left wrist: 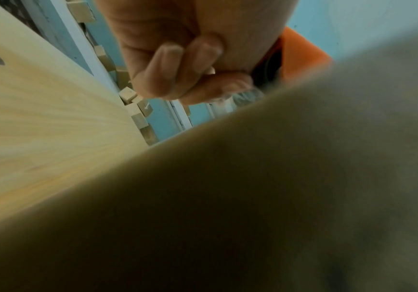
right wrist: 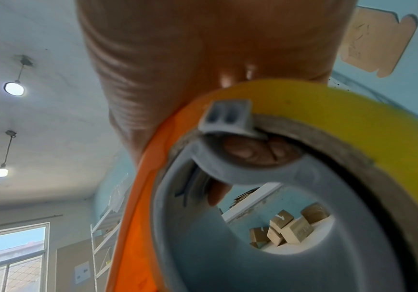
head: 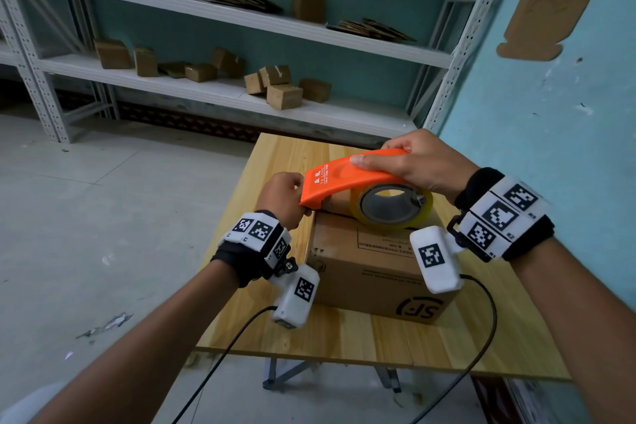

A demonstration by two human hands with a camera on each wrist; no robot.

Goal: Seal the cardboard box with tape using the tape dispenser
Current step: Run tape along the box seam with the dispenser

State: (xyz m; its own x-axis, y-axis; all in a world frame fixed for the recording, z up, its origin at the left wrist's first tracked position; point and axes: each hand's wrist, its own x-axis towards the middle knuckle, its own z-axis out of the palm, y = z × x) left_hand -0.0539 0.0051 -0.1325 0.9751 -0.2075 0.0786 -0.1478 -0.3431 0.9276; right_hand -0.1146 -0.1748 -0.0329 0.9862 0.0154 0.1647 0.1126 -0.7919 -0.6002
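Head view: the cardboard box [head: 375,272] sits on the wooden table [head: 344,344], flaps down. Over its top the right hand [head: 420,162] grips the orange tape dispenser [head: 347,182], thumb along the cover, the yellow tape roll [head: 392,206] just above the lid. The left hand [head: 285,196] is curled at the dispenser's nose, by the box's far-left top corner, seemingly pinching the free end of tape.

Left wrist view: the fingers [left wrist: 170,65] are bent tight together, and a clear film at their tips looks like tape, though it is blurred. The box side fills the lower frame.

Right wrist view: fingertips [right wrist: 250,152] hook inside the roll's grey core, so the grip is firm.

To do this step well, I judge the end should be anchored over the box edge on the seam line, pressed flat, then the dispenser drawn straight along the seam under steady tension.
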